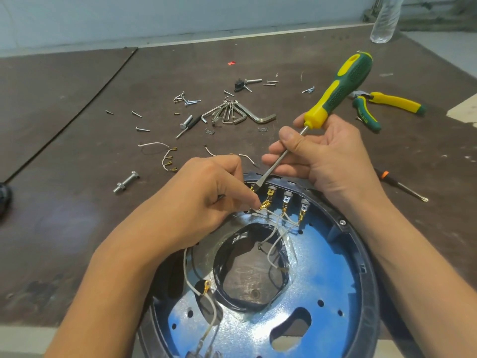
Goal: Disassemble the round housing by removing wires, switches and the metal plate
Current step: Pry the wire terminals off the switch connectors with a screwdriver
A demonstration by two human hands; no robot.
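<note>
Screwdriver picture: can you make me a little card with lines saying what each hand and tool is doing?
Left hand: pinches a brass connector by the row of terminals
Right hand: holds the green-and-yellow screwdriver low down, tip at the terminals
Round housing: black rim, blue metal plate inside, white wires plugged in
Table: pliers, hex keys, loose screws, water bottle

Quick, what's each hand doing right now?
Left hand: pinching a gold wire connector.
Right hand: gripping the screwdriver.
</note>
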